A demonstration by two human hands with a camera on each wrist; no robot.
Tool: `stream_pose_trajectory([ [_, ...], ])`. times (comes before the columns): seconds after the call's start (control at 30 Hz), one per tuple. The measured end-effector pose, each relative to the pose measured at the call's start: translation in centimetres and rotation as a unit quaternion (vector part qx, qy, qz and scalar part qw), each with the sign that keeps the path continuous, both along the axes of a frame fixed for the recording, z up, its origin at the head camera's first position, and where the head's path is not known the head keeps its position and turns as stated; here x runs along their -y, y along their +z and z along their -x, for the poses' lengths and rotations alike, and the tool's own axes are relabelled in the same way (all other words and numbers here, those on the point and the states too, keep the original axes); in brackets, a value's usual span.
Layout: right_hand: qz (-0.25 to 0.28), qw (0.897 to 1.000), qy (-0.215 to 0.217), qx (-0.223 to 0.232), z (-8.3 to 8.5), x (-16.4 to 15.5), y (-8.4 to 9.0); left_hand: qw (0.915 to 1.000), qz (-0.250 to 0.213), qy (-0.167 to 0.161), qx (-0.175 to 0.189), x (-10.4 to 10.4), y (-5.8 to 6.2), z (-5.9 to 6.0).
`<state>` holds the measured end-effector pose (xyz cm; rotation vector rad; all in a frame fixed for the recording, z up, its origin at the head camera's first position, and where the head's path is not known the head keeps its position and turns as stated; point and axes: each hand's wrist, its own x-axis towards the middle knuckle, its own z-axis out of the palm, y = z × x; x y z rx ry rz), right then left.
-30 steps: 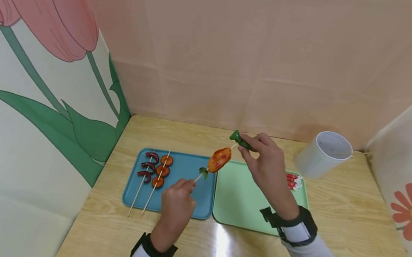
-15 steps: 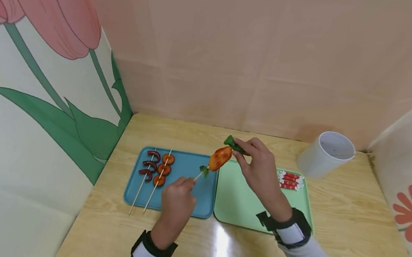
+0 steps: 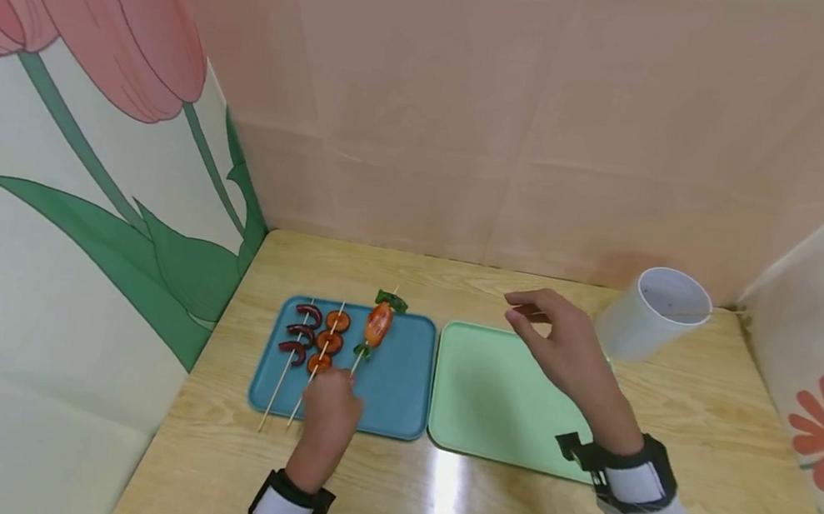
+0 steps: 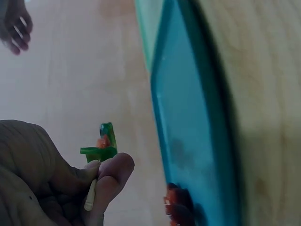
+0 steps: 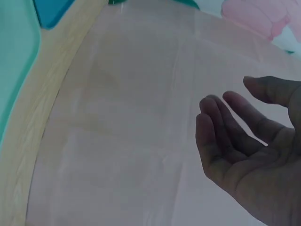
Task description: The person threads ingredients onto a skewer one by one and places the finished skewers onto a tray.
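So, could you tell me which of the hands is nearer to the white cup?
The right. The right hand hangs open above the green tray, just left of the white cup; the left hand holds a skewer over the blue tray.

Staged recording booth, not a working kitchen: wooden bench [image 3: 700,455] enclosed by pink backdrop [image 3: 472,113] and flower-printed side panels [image 3: 52,169].

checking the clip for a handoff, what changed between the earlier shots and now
The right hand let go of the green piece at the skewer tip and drew back, empty, over the green tray. The left hand, still pinching the stick's end, carried the skewer left and down over the blue tray. The two other skewers and the cup stayed put.
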<state>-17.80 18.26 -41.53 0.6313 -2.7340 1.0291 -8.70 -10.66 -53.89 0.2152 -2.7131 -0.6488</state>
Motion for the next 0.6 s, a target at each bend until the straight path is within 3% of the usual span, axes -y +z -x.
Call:
stream_pose_trajectory([
  [0.17, -0.006, 1.0, 0.007, 0.019, -0.2, -1.4, -0.9, 0.9981, -0.011, 0.023, 0.056, 0.8, -1.6, -0.1],
  [0.37, -0.01, 0.999, -0.003, 0.035, -0.5, -2.4, -2.0, 0.9971, 0.024, 0.027, 0.067, 1.4, -3.0, 0.0],
  [0.6, -0.022, 0.999, -0.015, 0.034, -0.6, -3.3, -2.7, 0.9945, 0.019, 0.03, 0.098, 1.7, -3.8, 0.3],
])
